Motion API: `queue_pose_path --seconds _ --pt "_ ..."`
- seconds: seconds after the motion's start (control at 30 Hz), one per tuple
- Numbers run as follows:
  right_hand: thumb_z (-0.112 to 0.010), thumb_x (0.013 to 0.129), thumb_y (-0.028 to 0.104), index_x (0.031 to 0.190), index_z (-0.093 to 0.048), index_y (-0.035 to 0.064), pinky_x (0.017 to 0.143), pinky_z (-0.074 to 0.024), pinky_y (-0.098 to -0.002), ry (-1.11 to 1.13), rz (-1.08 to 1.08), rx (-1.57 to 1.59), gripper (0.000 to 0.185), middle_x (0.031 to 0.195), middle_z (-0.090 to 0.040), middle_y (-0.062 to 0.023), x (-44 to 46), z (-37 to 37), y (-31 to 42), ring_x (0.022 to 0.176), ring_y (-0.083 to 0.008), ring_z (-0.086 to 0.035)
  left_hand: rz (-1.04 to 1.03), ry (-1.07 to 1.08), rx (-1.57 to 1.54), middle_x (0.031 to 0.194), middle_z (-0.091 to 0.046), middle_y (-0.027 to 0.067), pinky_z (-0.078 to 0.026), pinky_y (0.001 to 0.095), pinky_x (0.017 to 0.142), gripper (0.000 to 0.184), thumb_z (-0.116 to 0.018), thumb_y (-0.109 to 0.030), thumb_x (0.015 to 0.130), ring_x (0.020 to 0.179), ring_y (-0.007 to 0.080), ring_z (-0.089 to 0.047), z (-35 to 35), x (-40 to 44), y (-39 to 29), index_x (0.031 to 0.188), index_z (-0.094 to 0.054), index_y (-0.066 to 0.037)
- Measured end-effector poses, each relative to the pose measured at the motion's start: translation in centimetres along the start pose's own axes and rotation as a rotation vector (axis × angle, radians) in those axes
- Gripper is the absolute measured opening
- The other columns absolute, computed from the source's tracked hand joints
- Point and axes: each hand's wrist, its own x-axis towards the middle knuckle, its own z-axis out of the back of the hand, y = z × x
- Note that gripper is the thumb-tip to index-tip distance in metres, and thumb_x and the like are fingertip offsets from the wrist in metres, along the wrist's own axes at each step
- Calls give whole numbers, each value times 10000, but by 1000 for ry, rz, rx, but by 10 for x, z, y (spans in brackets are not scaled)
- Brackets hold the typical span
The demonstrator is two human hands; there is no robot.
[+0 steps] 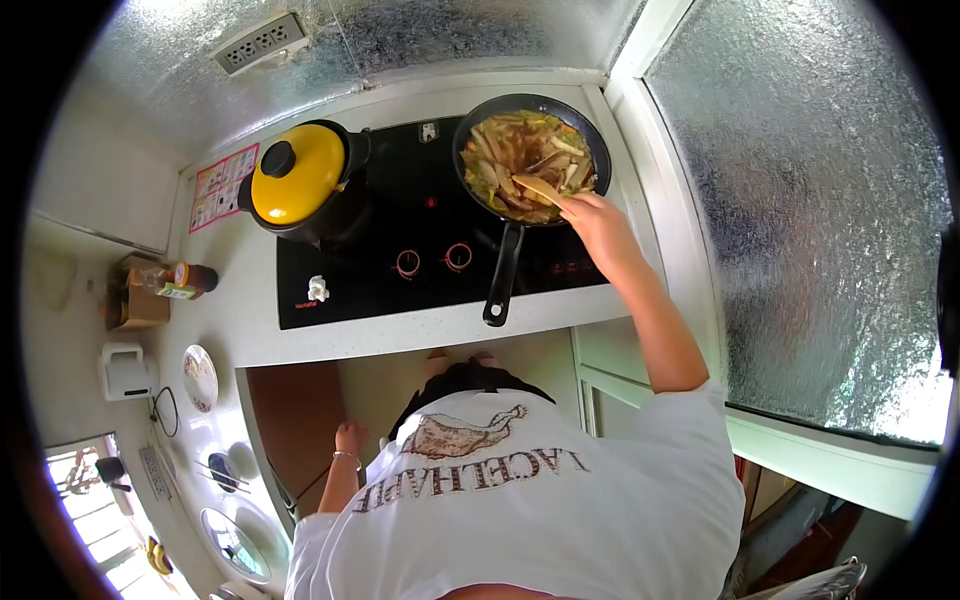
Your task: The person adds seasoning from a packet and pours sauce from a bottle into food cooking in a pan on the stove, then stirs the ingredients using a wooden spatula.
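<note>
My right hand (pixel 592 222) is closed around a wooden spatula (pixel 540 188) at the near right rim of a black frying pan (pixel 503 270). The spatula reaches over the food (pixel 525 150), a brown and green mix of sliced strips in sauce with bits of orange. The pan sits on the right side of a black cooktop (pixel 400 290), its handle pointing toward me. My left hand (pixel 350 438) hangs low at my left side, below the counter edge, with fingers curled and nothing visible in them. It touches neither pan nor counter.
A black pot with a yellow lid (pixel 297 172) stands at the cooktop's left. A small white object (pixel 318 288) lies near the front left corner. Bottles (pixel 195 278), a patterned plate (pixel 200 378) and a glass lid (pixel 235 545) are on the left counter. A textured glass panel (pixel 810 220) rises at right.
</note>
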Motion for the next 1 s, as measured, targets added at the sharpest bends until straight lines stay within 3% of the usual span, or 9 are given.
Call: queue_pose_path --seconds 0.1,0.23,0.3,0.43,0.57,0.6,0.83,0.97,1.0 --pt "-628 769 35 957 -612 -2 686 -470 -352 -5 -7 20 193 883 -602 -140 -8 12 14 807 -299 -584 7 7 460 885 -632 123 -498 318 583 257 -473 -172 850 708 208 -619 27 17 48 1080 -520 -65" --pt "-612 780 36 953 -615 8 701 -473 -359 11 48 -67 174 877 -614 -136 4 -18 3 825 -300 -588 -169 49 806 897 -626 133 -501 327 594 271 -493 -186 836 720 223 -617 39 25 62 1079 -522 -68" --pt "-604 784 30 952 -622 12 709 -475 -361 -143 32 -121 170 909 -622 -138 20 -30 -16 837 -298 -595 -252 64 864 903 -624 138 -503 332 600 279 -503 -194 829 726 231 -616 38 32 53 1078 -523 -69" --pt "-593 796 45 961 -641 26 733 -485 -342 -231 -78 -60 173 948 -625 -146 39 -26 -29 846 -304 -603 -373 96 915 915 -619 149 -506 341 611 295 -524 -209 815 739 247 -614 31 42 32 1077 -525 -71" --pt "-612 786 55 950 -634 11 764 -475 -331 -129 -80 -22 172 962 -623 -149 53 -55 -37 898 -293 -590 -411 105 943 928 -614 159 -508 350 623 313 -544 -224 801 751 263 -612 32 46 27 1075 -527 -73" --pt "-619 781 58 948 -631 6 764 -471 -329 -103 16 -138 175 933 -624 -143 51 -54 -32 900 -288 -584 -413 107 944 931 -612 162 -509 352 626 318 -549 -228 798 754 267 -612 35 47 29 1075 -527 -74" --pt "-621 760 -8 945 -636 10 687 -477 -328 28 -70 -17 187 877 -623 -133 14 2 27 797 -272 -603 -367 85 989 952 -603 180 -514 368 645 351 -585 -254 773 776 294 -608 55 62 56 1072 -531 -78" --pt "-602 769 -28 939 -635 7 689 -483 -321 38 -65 -119 177 871 -626 -140 23 -23 4 785 -266 -612 -412 91 1038 964 -598 190 -517 377 657 371 -605 -269 759 789 310 -606 56 68 51 1071 -533 -80" --pt "-593 775 -28 938 -636 6 697 -484 -319 -51 -91 -83 172 872 -627 -142 29 -25 -3 790 -269 -614 -432 97 1055 967 -597 193 -517 379 660 377 -610 -272 756 792 314 -605 55 69 46 1071 -533 -80"
